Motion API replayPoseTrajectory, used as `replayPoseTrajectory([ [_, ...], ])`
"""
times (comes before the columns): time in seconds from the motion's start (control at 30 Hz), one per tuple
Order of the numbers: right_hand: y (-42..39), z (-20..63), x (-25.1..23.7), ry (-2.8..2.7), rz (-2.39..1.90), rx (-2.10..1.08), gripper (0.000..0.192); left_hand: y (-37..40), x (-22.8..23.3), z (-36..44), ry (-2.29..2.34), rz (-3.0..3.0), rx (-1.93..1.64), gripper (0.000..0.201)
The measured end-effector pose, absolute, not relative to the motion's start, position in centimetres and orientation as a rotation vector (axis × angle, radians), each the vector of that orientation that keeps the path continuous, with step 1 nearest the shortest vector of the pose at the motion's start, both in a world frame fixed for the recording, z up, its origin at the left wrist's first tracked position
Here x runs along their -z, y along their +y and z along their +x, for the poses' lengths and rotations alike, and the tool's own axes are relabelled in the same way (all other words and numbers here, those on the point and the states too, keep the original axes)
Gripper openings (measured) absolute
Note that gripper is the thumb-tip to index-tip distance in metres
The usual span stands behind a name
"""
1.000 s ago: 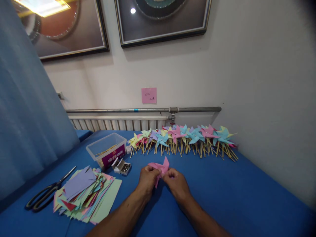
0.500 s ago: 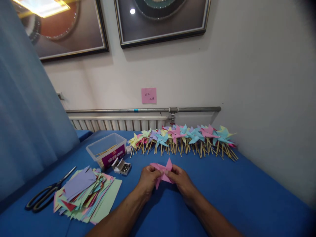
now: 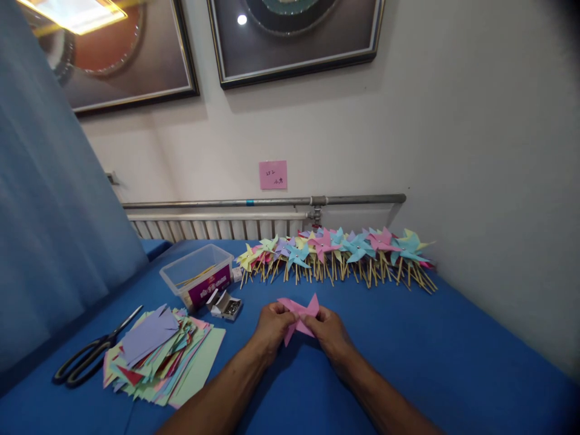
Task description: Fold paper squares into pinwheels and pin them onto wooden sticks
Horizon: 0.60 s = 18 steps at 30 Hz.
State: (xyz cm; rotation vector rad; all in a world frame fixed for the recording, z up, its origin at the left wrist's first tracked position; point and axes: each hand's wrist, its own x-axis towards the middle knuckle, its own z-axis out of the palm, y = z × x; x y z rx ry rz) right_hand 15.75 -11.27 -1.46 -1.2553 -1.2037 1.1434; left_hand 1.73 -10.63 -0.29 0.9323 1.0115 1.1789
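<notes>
Between my two hands is a pink paper pinwheel point(image 3: 299, 309), its blades folded in and their points standing out above and below. My left hand point(image 3: 273, 328) pinches it from the left, thumb over the centre. From the right, my right hand point(image 3: 331, 331) grips it the same way, and the thumbs nearly meet in the middle. The fingers behind the paper are hidden. Left of my hands, a small open box of metal pins point(image 3: 228, 308) sits on the blue table cover point(image 3: 312, 393).
Finished pinwheels on sticks point(image 3: 322, 244) lie in a row along the back. A clear plastic tub point(image 3: 197, 275) holds a few sticks. At left are a pile of coloured paper point(image 3: 154, 356) and black-handled scissors point(image 3: 93, 356). A blue curtain point(image 3: 54, 199) hangs beside them.
Both hands stay closed on the pink pinwheel, which has tilted slightly and shifted a little. The view has moved slightly; nothing else on the table differs.
</notes>
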Motion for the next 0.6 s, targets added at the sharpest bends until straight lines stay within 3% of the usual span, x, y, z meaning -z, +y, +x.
replayPoseTrajectory([
  [0.6, -11.4, 16.0, 1.6, -1.155, -1.261, -1.157, 0.032, -10.7, 0.3, 2.3, 1.089, 0.99, -1.193, 0.02],
])
